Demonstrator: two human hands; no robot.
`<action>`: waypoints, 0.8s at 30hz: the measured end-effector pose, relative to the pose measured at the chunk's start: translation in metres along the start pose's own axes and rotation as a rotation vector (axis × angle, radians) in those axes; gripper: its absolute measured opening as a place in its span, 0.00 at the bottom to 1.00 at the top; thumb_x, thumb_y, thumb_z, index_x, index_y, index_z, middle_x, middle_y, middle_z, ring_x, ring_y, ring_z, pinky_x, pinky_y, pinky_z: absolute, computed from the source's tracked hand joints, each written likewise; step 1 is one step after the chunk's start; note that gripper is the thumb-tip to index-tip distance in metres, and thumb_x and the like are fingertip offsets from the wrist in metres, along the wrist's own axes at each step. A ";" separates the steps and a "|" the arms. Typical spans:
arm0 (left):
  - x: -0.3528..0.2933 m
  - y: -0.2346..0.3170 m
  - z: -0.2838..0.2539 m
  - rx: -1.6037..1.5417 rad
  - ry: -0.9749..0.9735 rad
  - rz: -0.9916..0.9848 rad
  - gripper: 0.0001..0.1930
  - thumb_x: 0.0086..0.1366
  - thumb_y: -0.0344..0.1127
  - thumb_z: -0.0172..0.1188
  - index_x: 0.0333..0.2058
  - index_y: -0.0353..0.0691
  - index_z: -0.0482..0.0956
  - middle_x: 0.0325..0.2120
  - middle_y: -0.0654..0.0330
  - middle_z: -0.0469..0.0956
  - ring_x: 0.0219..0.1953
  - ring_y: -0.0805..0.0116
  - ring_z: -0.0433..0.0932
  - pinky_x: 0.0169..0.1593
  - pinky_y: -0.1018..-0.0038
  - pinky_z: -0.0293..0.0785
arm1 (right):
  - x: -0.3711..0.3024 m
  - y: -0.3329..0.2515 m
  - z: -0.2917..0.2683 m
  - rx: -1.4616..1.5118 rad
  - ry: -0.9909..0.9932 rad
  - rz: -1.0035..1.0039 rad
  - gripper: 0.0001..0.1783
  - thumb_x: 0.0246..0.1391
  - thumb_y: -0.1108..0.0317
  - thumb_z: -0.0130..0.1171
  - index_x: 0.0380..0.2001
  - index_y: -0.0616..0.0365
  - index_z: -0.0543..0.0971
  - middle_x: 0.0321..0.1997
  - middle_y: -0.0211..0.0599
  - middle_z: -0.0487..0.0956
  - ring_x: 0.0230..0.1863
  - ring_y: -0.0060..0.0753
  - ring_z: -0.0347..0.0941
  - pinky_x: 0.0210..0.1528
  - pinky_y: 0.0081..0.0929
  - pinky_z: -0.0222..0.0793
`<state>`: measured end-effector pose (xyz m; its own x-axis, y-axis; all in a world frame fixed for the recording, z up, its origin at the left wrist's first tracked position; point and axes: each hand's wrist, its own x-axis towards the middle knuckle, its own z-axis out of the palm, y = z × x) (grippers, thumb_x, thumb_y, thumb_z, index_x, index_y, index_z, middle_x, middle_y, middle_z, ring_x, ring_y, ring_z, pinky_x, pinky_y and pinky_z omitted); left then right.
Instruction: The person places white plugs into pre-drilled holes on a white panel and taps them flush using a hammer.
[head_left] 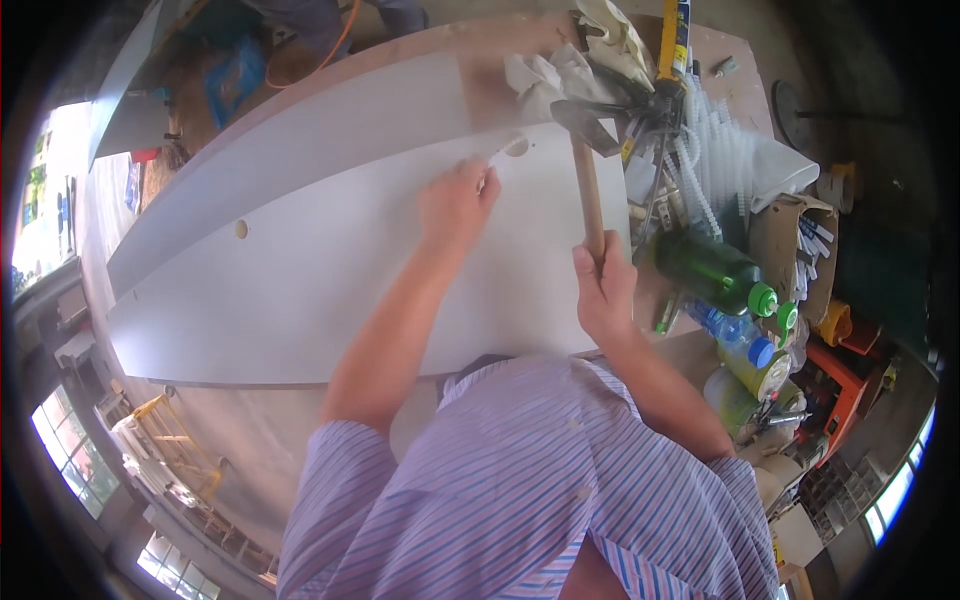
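A large white board point(330, 280) lies on the table, with a round hole point(517, 147) near its far right and another small hole point(241, 230) at its left. My left hand point(458, 208) is closed over the board, holding a thin pale stick-like piece point(503, 153) whose tip points at the far right hole. What kind of piece it is, I cannot make out. In my right hand point(608, 292) is a hammer, gripped by its wooden handle point(588, 195). Its dark metal head point(584, 122) is raised, to the right of the hole.
Crowding the right side are white corrugated tubes point(715, 150), a yellow-and-black tool point(674, 45), crumpled white material point(555, 85), a green bottle point(705, 270), a blue-capped bottle point(745, 335) and a cardboard box point(790, 240). Another person's legs point(325, 20) show beyond the table, near an orange hose point(340, 45).
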<state>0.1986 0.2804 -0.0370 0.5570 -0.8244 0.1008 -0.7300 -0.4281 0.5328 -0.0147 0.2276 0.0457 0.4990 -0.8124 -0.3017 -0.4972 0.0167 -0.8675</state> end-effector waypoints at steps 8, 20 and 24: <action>-0.007 -0.001 -0.004 0.029 -0.060 0.043 0.07 0.65 0.38 0.63 0.33 0.44 0.75 0.26 0.61 0.81 0.26 0.59 0.80 0.31 0.64 0.75 | -0.011 0.005 0.000 -0.061 0.116 -0.144 0.11 0.66 0.65 0.59 0.37 0.62 0.71 0.18 0.39 0.70 0.17 0.29 0.66 0.22 0.29 0.62; 0.003 0.001 -0.003 -0.021 -0.077 0.008 0.07 0.66 0.37 0.63 0.33 0.44 0.74 0.26 0.62 0.80 0.26 0.60 0.80 0.32 0.64 0.74 | -0.013 0.007 -0.003 0.132 0.117 -0.044 0.11 0.67 0.65 0.58 0.35 0.61 0.72 0.19 0.26 0.67 0.21 0.15 0.59 0.23 0.21 0.58; 0.005 -0.002 -0.001 0.030 -0.050 0.040 0.07 0.65 0.37 0.64 0.32 0.44 0.75 0.26 0.62 0.80 0.26 0.60 0.80 0.31 0.65 0.74 | -0.014 0.011 -0.004 0.146 0.092 0.060 0.11 0.68 0.65 0.57 0.35 0.61 0.72 0.18 0.26 0.66 0.21 0.15 0.58 0.22 0.21 0.57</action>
<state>0.2029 0.2776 -0.0371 0.5067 -0.8585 0.0789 -0.7634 -0.4043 0.5037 -0.0302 0.2365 0.0421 0.4010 -0.8574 -0.3227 -0.4125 0.1456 -0.8993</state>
